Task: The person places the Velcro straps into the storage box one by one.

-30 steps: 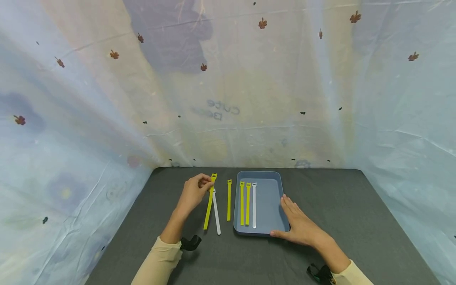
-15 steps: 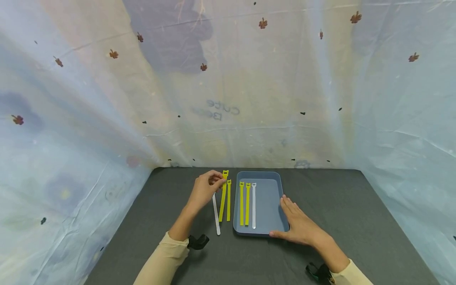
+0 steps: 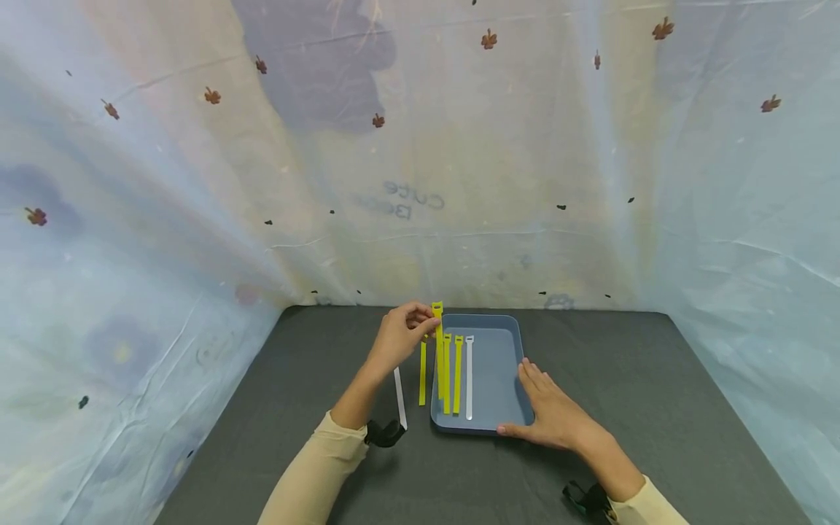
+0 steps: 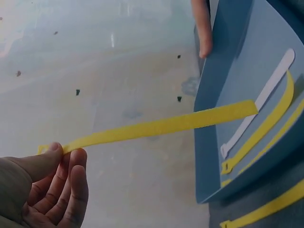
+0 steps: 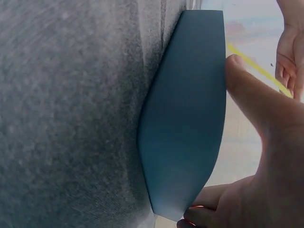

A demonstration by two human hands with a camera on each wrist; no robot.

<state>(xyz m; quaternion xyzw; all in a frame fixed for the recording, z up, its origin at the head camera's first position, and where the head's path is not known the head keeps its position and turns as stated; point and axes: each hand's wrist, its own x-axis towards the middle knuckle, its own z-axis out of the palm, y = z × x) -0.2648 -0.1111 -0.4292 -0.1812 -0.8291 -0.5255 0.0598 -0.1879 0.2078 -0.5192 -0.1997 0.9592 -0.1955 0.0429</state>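
Observation:
My left hand [image 3: 397,337] pinches a yellow hook-and-loop cable tie [image 3: 439,350] by its slotted head, between thumb and fingers. The tie hangs over the left side of a blue-grey tray [image 3: 495,379]; in the left wrist view its free end reaches past the rim. Inside the tray lie two yellow ties [image 3: 457,379] and one white tie [image 3: 469,383], side by side. My right hand [image 3: 554,415] rests against the tray's near right corner, fingers extended along the right side and thumb at the front rim [image 5: 224,95].
Left of the tray, another yellow tie [image 3: 423,375] lies on the dark grey tabletop [image 3: 590,350]. A white tie [image 3: 400,397] lies farther left, partly hidden by my left arm. A patterned curtain [image 3: 420,248] hangs behind the table and along both sides.
My left hand has carried the yellow cable tie rightward, from above the white tie on the table to over the tray's left side. The right hand and tray have stayed put.

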